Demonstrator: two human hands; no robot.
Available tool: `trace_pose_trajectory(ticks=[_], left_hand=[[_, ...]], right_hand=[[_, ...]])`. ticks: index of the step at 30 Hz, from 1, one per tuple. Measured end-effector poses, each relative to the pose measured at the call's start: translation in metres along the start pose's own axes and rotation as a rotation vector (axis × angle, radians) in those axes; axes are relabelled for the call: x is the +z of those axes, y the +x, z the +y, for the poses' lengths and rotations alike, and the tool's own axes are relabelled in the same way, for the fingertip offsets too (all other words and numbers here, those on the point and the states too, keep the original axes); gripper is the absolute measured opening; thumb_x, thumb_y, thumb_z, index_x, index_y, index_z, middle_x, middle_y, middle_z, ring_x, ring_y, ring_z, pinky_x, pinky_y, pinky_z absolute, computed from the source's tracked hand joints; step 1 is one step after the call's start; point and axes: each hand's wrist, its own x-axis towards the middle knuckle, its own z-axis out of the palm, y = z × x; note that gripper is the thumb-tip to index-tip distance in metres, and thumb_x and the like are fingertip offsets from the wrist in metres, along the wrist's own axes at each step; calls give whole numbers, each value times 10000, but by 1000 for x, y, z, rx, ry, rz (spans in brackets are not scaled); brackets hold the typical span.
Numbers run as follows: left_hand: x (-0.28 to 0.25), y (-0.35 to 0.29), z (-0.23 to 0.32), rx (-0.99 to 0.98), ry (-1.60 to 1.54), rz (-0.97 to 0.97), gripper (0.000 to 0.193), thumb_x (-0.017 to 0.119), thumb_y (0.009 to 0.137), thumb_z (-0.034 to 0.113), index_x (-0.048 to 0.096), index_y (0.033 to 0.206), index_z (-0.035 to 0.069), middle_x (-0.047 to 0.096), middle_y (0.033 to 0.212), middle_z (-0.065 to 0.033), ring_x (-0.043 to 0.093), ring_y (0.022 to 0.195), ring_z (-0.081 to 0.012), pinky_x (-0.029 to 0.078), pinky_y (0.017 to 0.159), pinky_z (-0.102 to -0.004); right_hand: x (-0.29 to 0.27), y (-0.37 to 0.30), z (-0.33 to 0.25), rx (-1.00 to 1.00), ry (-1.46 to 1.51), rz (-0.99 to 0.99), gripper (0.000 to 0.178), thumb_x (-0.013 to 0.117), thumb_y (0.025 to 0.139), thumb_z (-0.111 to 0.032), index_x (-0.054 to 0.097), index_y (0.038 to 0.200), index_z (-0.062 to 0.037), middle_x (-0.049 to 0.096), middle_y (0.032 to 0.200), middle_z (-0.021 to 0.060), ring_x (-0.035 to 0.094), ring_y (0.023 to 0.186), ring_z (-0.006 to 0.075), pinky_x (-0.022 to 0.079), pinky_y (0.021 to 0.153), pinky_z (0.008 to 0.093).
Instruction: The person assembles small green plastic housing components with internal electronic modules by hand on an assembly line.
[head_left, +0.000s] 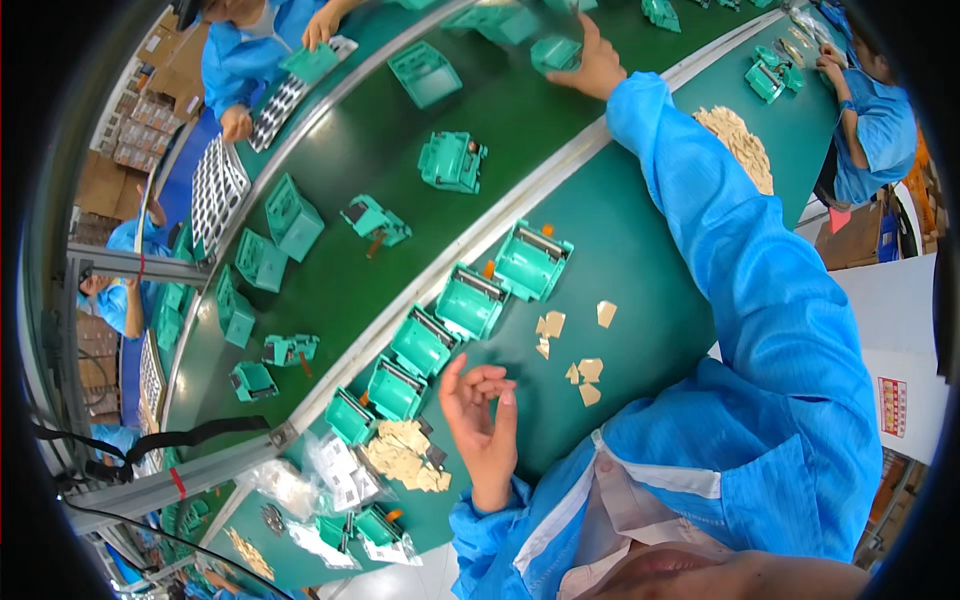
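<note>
My right hand (594,66) reaches far out over the belt. Its thumb and fingers are round the edge of a small green plastic housing (556,54). Near the table's middle, my left hand (482,415) is raised with its fingers loosely curled and apart, holding nothing. Just beyond it, a slanting row of green housings with dark rollers lies along the belt's edge, among them one housing (424,341) close to my left fingertips. Several small tan pieces (590,371) lie scattered to the right of that hand. A heap of tan pieces (408,455) sits to its left.
The green belt (370,150) carries loose housings, including an open green box (424,74) and a roller unit (452,161). A pale rail (520,212) divides belt from table. Plastic bags (340,470) lie at lower left. Co-workers sit across the belt and at far right.
</note>
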Motion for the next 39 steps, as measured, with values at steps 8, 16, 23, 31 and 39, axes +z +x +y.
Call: trace_pose_trajectory(ticks=[8, 16, 23, 31, 39], left_hand=[[9, 6, 0, 18, 60, -2, 524, 586, 940, 4, 382, 1421, 45, 593, 1111, -104, 593, 936, -155, 474, 883, -299], [23, 5, -1, 46, 71, -53, 501, 578, 942, 4, 396, 1407, 49, 587, 1099, -104, 589, 951, -161, 469, 886, -302], [28, 0, -3, 113, 130, -35, 497, 578, 932, 0, 406, 1396, 42, 583, 1089, -102, 575, 942, -157, 458, 894, -311], [38, 4, 3, 202, 250, -69, 605, 656, 921, 172, 374, 1438, 35, 517, 1250, -128, 526, 1151, -214, 442, 963, -349], [45, 5, 16, -236, -377, -305, 937, 783, 811, 187, 179, 1514, 50, 438, 1389, -165, 530, 1222, -252, 506, 986, -379]], right_hand=[[-93, -164, -136, -88, 702, -859, 990, 797, 832, -222, 131, 1563, -188, 570, 1289, 190, 559, 1177, 285, 442, 1004, 423], [-83, -198, -128, -211, 813, -843, 1113, 848, 718, -90, 137, 1567, -200, 419, 1434, 198, 489, 1284, 342, 416, 1079, 439], [-89, -219, -113, -241, 947, -660, 888, 622, 795, 118, 242, 1545, -166, 532, 1173, 96, 573, 1021, 174, 465, 941, 360], [-121, -257, -125, -311, 1305, -497, 908, 455, 759, 187, 125, 1550, -114, 515, 1059, 121, 583, 989, 222, 482, 917, 370], [-126, -282, -141, -435, 1408, -499, 913, 536, 806, 189, 133, 1549, -156, 513, 963, 118, 593, 968, 250, 496, 884, 416]])
